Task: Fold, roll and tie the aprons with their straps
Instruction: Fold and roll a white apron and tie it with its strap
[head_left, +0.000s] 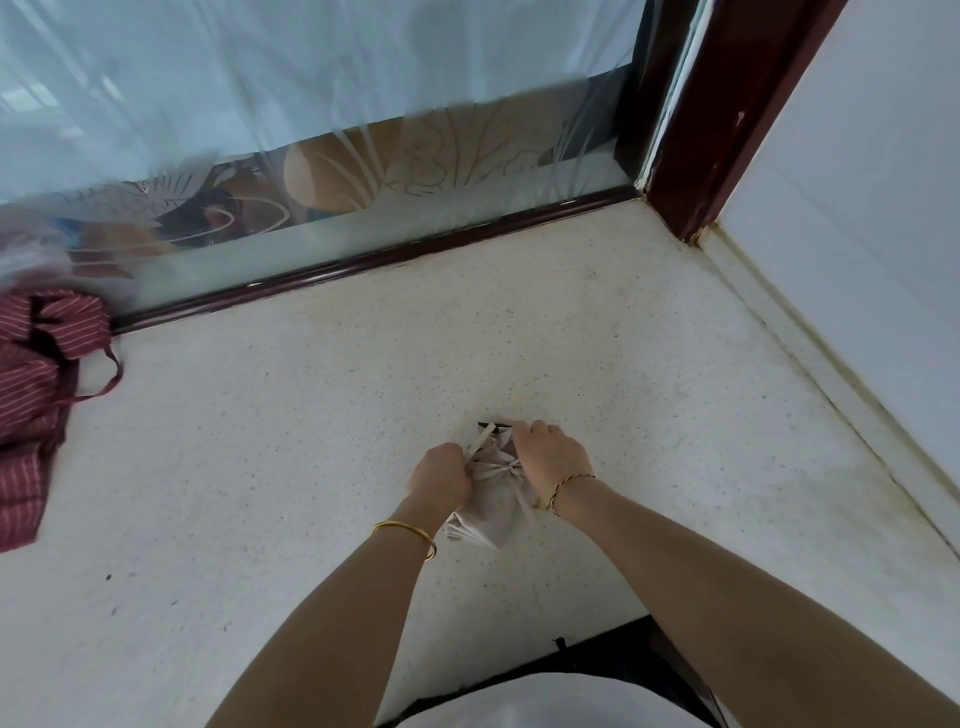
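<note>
One beige apron (493, 514), folded and rolled, lies lower centre on the bench (311, 415); left hand (441, 475) and right hand (550, 454), close together, pinch its straps (491, 464) at the knot, so tying looks nearly done. A red striped apron (36, 395) heaped at the left edge is not yet folded. Open bench all round; glass pane (311, 104) and wall (857, 208) well apart.

Head view, wide-angle lens. Soft, diffuse daylight enters through the frosted glass pane (311, 78) at the top, which is washed out to pale blue-white, and lights the speckled desk (571, 322) brightly and evenly. Shadows are faint and soft-edged, clearest just beside the rolled apron (493, 512). Lens distortion bows the dark red window frame (727, 104) and the white wall (857, 260). The red striped apron (31, 395) at the left margin is smeared and out of focus.
</note>
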